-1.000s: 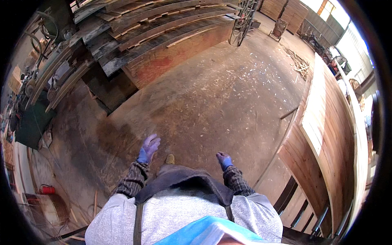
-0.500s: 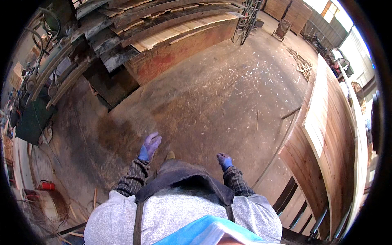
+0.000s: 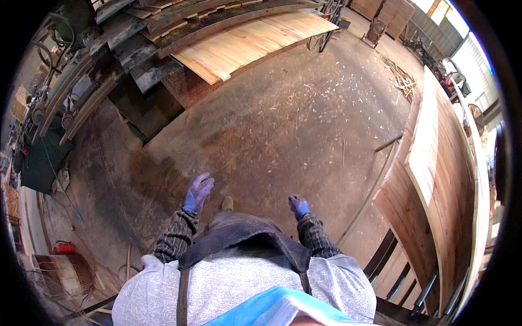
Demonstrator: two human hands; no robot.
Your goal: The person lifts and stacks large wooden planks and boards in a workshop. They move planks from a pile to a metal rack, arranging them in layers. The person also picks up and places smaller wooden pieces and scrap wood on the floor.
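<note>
My left hand (image 3: 200,191), in a purple glove, hovers in front of my body over the floor. Its fingers are spread and nothing is in them. My right hand (image 3: 298,207), gloved in purple and blue, is held to the right of my dark apron (image 3: 244,239). Its fingers are loosely bent and part-hidden, with nothing seen in them. Well ahead of both hands, a pale wooden panel (image 3: 255,43) juts out from the layered machine (image 3: 138,68). Neither hand touches the panel.
Tall wooden panels (image 3: 443,179) lean on a rack with metal rods (image 3: 425,293) at my right. Scrap strips (image 3: 401,77) and wood shavings litter the floor (image 3: 261,130). A cart (image 3: 374,35) stands far off. A red item (image 3: 65,248) lies at lower left.
The pale panel has slid out of the machine toward me and now overhangs the reddish side below it. My hands have shifted only slightly.
</note>
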